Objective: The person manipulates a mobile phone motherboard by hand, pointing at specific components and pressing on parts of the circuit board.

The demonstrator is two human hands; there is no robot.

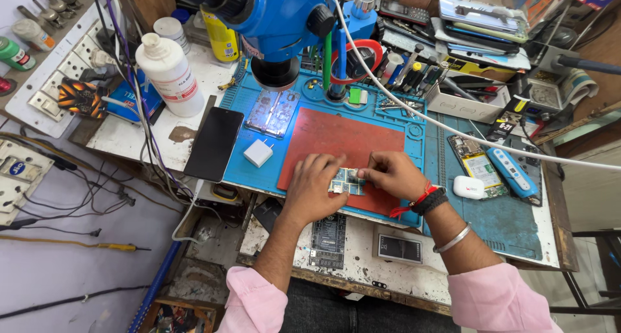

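Both hands meet over a small green circuit board (345, 181) that lies on the red mat (336, 142) of the blue work mat (501, 223). My left hand (314, 187) grips the board's left edge. My right hand (391, 174) pinches its right edge with thumb and fingertips. A red thread and dark band circle the right wrist, with a metal bangle further up the forearm. Whether a fine tool sits in the right fingers is too small to tell.
A blue microscope (275, 22) hangs over an opened phone (272, 113). Left of my hands lie a black phone (215, 144) and white charger cube (259, 153). A white bottle (169, 71) stands at the left. On the right lie a white earbud case (468, 187) and a blue tool (512, 171).
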